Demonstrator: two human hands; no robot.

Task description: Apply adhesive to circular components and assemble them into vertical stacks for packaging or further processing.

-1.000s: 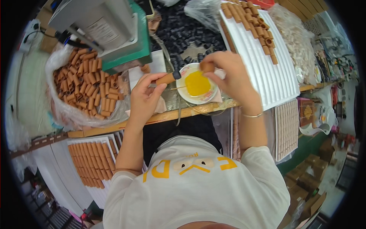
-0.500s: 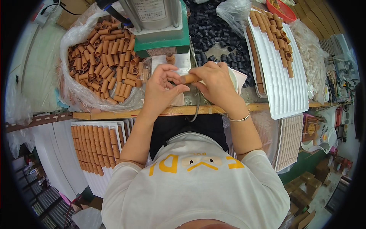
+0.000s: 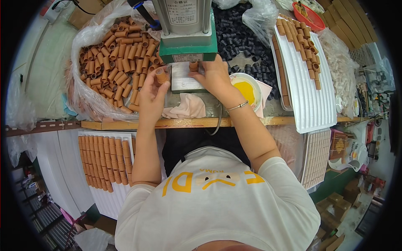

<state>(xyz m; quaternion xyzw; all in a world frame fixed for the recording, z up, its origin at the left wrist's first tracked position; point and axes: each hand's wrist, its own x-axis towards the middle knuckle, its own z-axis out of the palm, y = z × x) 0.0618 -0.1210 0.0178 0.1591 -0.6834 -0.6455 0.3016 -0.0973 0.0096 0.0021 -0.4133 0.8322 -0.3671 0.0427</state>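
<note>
My left hand is closed around a short orange-brown tube, held upright beside the heap of tubes. A second brown tube stands on the metal plate beneath the green-and-silver press. My right hand reaches to the press, thumb and fingers about this tube; some of its fingers are hidden by the press head. A crumpled pink cloth lies on the bench in front of the plate. Right of my right wrist sits a white bowl with yellow contents.
Many loose brown tubes fill a clear plastic bag at left. Small black pieces cover the bench behind the bowl. A white ridged tray with brown tubes stands at right. The wooden bench edge runs in front.
My hands were together around a tube in front of the press. They have parted: the left moved left with a tube, the right moved forward to the tube at the press.
</note>
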